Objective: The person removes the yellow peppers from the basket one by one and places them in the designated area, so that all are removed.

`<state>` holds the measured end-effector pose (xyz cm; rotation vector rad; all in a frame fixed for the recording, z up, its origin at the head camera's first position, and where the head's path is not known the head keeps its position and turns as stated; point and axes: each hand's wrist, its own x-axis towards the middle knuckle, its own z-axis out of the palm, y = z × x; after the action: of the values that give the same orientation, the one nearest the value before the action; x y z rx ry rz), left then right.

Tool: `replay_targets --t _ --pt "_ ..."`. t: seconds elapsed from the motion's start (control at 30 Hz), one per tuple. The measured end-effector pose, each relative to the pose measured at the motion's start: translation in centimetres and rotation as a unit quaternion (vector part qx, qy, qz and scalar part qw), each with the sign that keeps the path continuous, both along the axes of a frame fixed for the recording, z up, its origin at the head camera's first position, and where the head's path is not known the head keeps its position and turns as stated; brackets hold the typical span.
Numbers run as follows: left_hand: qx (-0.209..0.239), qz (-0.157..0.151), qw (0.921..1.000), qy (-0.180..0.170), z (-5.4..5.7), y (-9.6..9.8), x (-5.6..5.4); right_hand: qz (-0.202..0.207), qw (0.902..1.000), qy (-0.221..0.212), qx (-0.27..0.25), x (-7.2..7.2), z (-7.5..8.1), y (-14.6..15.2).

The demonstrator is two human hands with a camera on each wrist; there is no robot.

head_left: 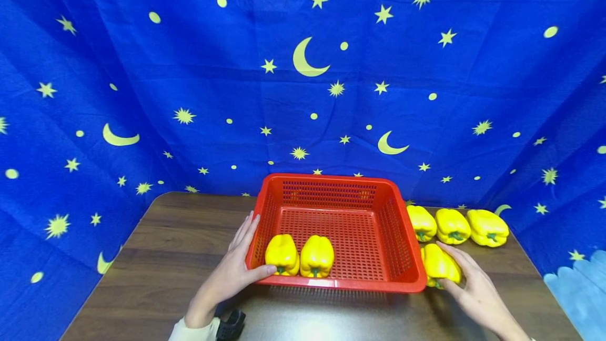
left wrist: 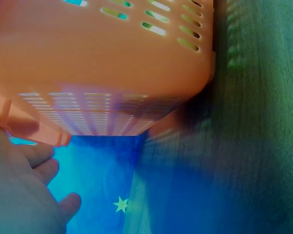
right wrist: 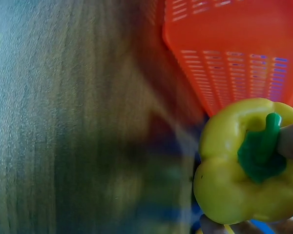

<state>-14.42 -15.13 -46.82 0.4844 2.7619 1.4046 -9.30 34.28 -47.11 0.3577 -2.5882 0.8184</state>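
A red plastic basket (head_left: 352, 283) with slotted walls stands on the table, two yellow bell peppers (head_left: 317, 256) inside at its front left. My left hand (head_left: 236, 266) rests at the basket's front left corner, its thumb on the front rim and its fingers stretched along the left side. Just outside the basket's right wall, my right hand (head_left: 473, 288) holds another yellow bell pepper (right wrist: 234, 190). The thumb presses beside its green stem (right wrist: 267, 146), while the fingers behind it are mostly hidden in the right wrist view.
Three more yellow bell peppers (head_left: 453, 225) lie in a row at the back right of the brown wooden table (head_left: 184, 236). A blue cloth (head_left: 227, 93) with stars and moons hangs behind and at both sides. A black band (head_left: 231, 325) is by my left wrist.
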Motion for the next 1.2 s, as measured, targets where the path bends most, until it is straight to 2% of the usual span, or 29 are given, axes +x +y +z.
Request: replay_targets --t 0.23,0.43,0.6,1.07,1.2 --pt "0.009 0.004 0.9999 -0.014 0.0 0.0 0.1 0.019 0.9998 -0.003 -0.01 -0.4 -0.7 0.0" --pt "0.006 0.003 1.0 -0.003 -0.2 0.0 0.1 0.029 0.9994 -0.007 -0.016 -0.7 -1.0 0.0" --pt "0.006 0.005 0.9999 -0.009 -0.1 0.0 0.1 0.031 0.9993 -0.009 -0.019 -0.8 -1.3 -0.1" --pt "0.008 0.006 0.9998 -0.018 -0.1 -0.1 0.1 0.031 0.9973 -0.054 -0.038 -1.4 -1.7 0.0" --pt "0.009 0.002 0.9999 -0.01 -0.2 -0.1 0.1 0.036 0.9962 -0.064 -0.046 -1.4 -1.6 0.0"
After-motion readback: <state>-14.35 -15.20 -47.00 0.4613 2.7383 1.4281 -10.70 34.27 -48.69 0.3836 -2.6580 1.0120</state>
